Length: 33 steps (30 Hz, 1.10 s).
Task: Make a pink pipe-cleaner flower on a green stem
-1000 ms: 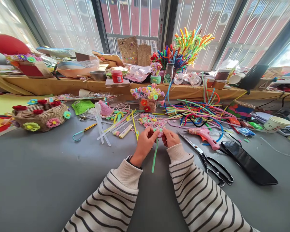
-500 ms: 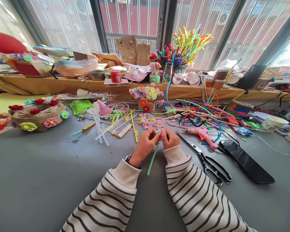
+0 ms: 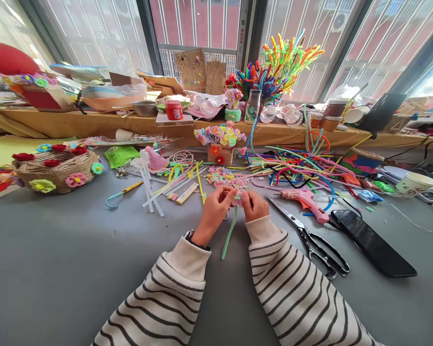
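Observation:
My left hand [image 3: 216, 209] and my right hand [image 3: 254, 205] meet over the grey table, fingers pinched round the top of a green pipe cleaner [image 3: 229, 234]. Its free end hangs down toward me between my wrists. A small pink and green piece shows between the fingertips, mostly hidden by them. Just behind lies a heap of small pastel pieces [image 3: 225, 178]. To the right of my right hand are black-handled scissors [image 3: 303, 233] and a pink glue gun [image 3: 312, 206].
A black phone [image 3: 373, 242] lies at right. Behind are loose coloured pipe cleaners [image 3: 292, 166] and a flower-filled box [image 3: 220, 154]. At left stand a woven basket [image 3: 57, 173], translucent glue sticks [image 3: 151, 192] and an orange-and-blue tool [image 3: 124, 193]. Paper cups [image 3: 414, 184] stand far right.
Both hands keep their grip, with small finger movements; more of the pink and green piece shows between them. The view has shifted slightly.

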Motion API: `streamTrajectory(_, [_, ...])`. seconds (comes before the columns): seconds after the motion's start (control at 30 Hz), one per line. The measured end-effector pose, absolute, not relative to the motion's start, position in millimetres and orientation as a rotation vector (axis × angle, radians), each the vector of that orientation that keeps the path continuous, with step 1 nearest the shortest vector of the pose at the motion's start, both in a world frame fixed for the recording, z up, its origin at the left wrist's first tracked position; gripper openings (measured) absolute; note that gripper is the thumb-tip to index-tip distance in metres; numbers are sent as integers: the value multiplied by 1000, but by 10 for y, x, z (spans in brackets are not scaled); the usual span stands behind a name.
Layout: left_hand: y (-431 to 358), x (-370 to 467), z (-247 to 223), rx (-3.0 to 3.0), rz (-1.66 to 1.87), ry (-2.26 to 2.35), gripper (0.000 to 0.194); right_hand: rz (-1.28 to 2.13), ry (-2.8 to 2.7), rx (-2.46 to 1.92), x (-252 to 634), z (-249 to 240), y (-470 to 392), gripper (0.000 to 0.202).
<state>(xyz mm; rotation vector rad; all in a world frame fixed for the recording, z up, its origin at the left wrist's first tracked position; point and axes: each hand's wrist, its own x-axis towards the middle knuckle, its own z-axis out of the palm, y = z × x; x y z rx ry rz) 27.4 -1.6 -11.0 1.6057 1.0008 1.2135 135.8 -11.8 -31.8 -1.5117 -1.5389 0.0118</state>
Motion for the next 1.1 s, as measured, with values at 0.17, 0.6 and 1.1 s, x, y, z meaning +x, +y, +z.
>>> streamTrajectory(0.17, [-6, 254, -125, 1646, 1187, 1030, 22, 141, -1561, -1522, 1378, -315, -111, 39])
streamTrajectory(0.6, [-21, 364, -164, 1815, 1128, 1116, 37, 159, -1565, -1456, 1301, -307, -150, 37])
streamTrajectory(1.1, [148, 35, -44, 1039, 1396, 1045, 35, 185, -1984, -1735, 1064, -301, -268, 15])
